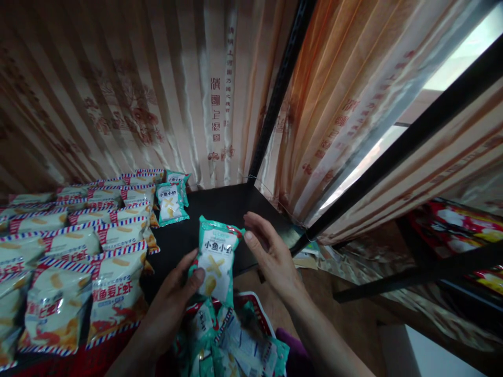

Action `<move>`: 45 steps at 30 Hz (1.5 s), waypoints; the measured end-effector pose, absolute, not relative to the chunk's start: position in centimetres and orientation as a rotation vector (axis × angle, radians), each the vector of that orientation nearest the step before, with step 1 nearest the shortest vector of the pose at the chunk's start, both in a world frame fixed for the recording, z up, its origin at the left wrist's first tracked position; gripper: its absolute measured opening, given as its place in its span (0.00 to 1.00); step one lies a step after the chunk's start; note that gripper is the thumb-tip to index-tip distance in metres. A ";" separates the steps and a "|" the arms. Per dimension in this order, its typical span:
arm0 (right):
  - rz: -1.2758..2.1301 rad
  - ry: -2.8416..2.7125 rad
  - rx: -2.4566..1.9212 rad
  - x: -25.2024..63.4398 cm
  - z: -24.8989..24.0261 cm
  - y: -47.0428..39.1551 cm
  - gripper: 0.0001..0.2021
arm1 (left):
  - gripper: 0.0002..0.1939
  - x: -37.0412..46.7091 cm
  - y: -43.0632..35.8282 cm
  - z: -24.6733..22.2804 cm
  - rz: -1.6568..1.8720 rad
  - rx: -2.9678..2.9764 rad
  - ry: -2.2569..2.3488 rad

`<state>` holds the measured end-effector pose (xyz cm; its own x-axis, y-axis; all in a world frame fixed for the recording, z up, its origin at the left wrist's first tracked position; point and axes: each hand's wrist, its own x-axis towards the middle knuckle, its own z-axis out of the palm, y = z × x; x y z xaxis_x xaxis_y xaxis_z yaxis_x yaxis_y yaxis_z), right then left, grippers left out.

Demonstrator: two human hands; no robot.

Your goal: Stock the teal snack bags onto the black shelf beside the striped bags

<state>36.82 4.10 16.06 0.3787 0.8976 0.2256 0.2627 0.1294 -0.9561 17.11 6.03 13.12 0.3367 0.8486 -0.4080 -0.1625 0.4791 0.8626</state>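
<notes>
A teal and white snack bag (215,261) is held upright above a red basket (257,309) with a white rim. My left hand (181,280) grips its left edge, thumb on the front and fingers behind. My right hand (271,251) is beside the bag's upper right corner, fingers apart and curved; whether a fingertip touches the corner is hard to tell. More teal snack bags (236,340) lie jumbled in the basket below. Two similar teal bags (172,204) stand on the black shelf (212,201), one behind the other, near the curtain.
Rows of white snack bags (118,293) with red and blue striped edges fill the shelf's left side. Black metal posts (281,89) rise at the shelf corners, before a pleated curtain (188,94). At far right are red packages (451,241), and a white box (428,351) sits low.
</notes>
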 end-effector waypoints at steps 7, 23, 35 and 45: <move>1.205 -0.967 -1.234 33.3 14.5 3.7 0.35 | 0.27 17.1 6.1 14.0 1.069 0.785 1.112; 1.436 -0.920 -1.140 30.0 15.0 3.7 0.26 | 0.22 15.8 6.5 15.7 1.192 0.804 1.004; 1.504 -1.095 -1.165 30.3 14.7 3.6 0.24 | 0.07 14.7 7.2 19.1 1.257 0.817 1.233; 1.481 -1.091 -1.234 30.4 13.5 3.6 0.25 | 0.12 15.2 7.5 18.3 1.266 0.476 1.021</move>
<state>30.43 3.59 13.50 -0.1036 0.9739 -0.2022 -0.0951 -0.2120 -0.9726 15.23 7.54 18.28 -0.0347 0.9317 -0.3617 -0.5512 0.2841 0.7845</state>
